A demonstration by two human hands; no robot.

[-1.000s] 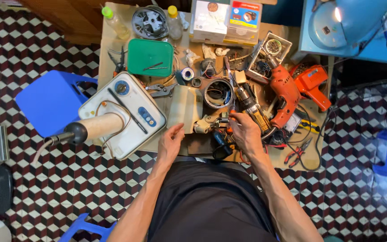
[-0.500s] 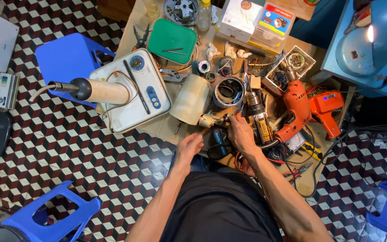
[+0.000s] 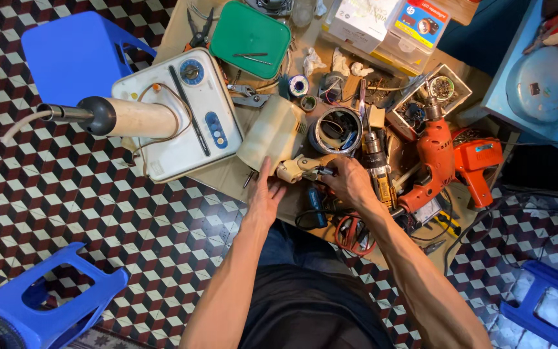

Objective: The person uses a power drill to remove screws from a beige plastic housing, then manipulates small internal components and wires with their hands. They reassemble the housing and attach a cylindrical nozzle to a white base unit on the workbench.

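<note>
Both hands are on a small beige handle-shaped part lying at the near edge of the cluttered workbench. The left hand is open, fingers flat against the part's near left end. The right hand is curled, fingertips pinching at the part's right end where some dark bits stick out. Just far of it sits a cream plastic housing, and right of that a round metal motor casing with wires inside. The green tray at the far side holds a couple of thin metal tools. The open clear box far right is stuffed with wires and small parts. An orange drill lies to the right.
</note>
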